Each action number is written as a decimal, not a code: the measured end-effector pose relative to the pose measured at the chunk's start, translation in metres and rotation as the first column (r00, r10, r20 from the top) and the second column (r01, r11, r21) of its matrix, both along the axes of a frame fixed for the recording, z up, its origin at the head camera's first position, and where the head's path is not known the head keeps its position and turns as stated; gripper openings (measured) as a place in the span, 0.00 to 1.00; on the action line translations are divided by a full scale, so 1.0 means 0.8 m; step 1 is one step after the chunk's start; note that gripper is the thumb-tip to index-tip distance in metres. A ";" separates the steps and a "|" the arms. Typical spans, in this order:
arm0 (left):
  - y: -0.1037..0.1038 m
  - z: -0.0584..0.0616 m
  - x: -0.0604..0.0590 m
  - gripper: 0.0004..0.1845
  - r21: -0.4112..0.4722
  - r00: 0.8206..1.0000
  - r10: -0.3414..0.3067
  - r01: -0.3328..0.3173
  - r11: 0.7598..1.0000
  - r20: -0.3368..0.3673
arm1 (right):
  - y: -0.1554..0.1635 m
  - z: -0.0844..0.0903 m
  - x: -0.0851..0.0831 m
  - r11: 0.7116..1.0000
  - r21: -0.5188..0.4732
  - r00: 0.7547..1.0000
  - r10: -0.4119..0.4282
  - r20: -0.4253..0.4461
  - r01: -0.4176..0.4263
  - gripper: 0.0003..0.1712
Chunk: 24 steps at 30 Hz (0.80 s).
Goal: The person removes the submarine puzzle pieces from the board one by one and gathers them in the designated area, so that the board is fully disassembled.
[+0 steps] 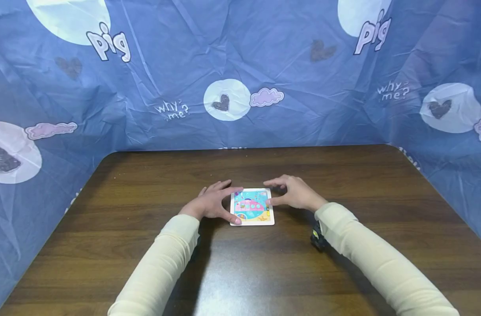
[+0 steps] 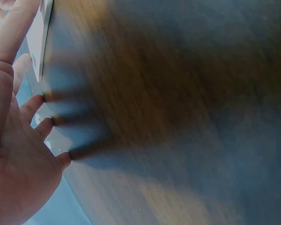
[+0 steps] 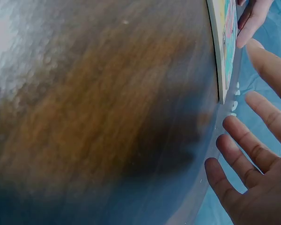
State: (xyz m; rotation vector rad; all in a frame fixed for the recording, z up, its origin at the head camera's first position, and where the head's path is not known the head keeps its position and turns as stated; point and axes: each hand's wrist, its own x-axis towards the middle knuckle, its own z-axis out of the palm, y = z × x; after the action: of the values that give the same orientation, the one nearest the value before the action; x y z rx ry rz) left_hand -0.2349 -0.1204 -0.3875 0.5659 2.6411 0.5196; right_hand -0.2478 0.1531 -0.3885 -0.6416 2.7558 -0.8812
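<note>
A square picture board point(image 1: 251, 207) with a white border and a pink submarine in a blue sea lies flat on the table. My left hand point(image 1: 212, 202) spans its left edge, thumb over the lower corner and index finger at the upper one. On the other side, my right hand point(image 1: 297, 194) has its thumb tip at the right edge and its index finger reaching past the upper right corner. In the left wrist view, the other fingers point(image 2: 43, 126) spread out beside the board's edge point(image 2: 41, 56). Spread fingers point(image 3: 239, 152) also show in the right wrist view, near the board point(image 3: 219, 56).
The brown wooden table point(image 1: 240, 267) has rounded far corners and a glossy glare in front. Blue printed cloth point(image 1: 240, 52) hangs behind it and along both sides. A small black device point(image 1: 318, 237) is at the right wrist, under the cream sleeve point(image 1: 366, 245).
</note>
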 end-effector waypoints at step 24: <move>0.004 0.014 0.004 0.51 -0.073 0.999 0.046 -0.045 0.996 0.011 | -0.013 -0.001 0.000 0.997 0.076 1.000 -0.013 0.018 0.012 0.29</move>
State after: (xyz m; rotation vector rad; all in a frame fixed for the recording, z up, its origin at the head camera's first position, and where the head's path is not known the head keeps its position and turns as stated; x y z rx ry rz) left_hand -0.2319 -0.1176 -0.3763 0.4795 2.6546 0.4369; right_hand -0.2480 0.1430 -0.3894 -0.6002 2.7649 -0.7766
